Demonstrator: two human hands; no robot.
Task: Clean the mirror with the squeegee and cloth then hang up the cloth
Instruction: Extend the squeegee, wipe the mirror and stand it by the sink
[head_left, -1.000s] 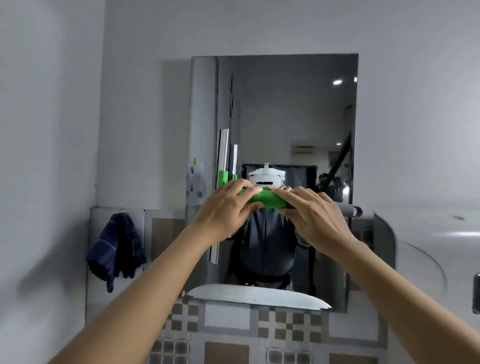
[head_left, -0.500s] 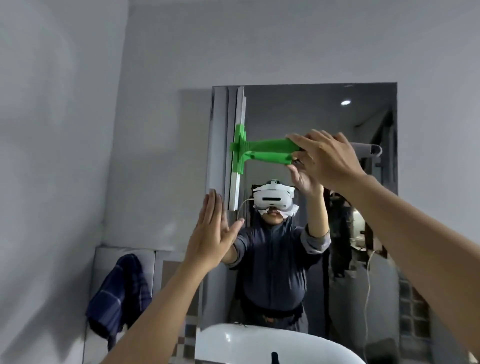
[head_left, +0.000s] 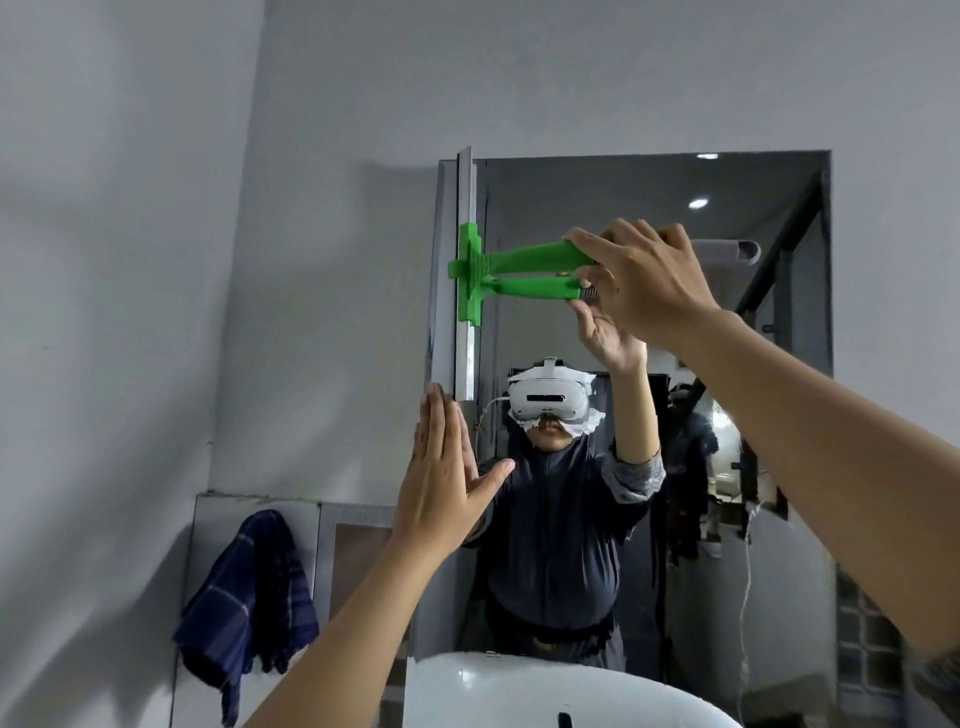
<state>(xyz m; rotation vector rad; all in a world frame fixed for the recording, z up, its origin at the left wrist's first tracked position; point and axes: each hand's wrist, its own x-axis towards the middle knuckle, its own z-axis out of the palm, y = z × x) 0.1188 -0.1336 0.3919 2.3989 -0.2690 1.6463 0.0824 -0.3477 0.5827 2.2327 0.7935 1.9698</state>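
Note:
A rectangular mirror (head_left: 597, 197) hangs on the grey wall above a basin. My right hand (head_left: 644, 280) grips the green squeegee (head_left: 524, 257) by its handle, and the blade stands upright against the mirror's top left edge. My left hand (head_left: 441, 473) is open with fingers apart, its palm flat at the mirror's left edge below the blade. A dark blue checked cloth (head_left: 249, 597) hangs on the wall at the lower left, away from both hands.
A white basin (head_left: 519, 691) juts out below the mirror. Tiled panels (head_left: 358, 545) line the wall beside the cloth. The mirror reflects a person wearing a headset and a room behind.
One second ago both hands held the squeegee low on the mirror. Since then my right hand raised it to the top left, and my left hand let go and went flat to the glass.

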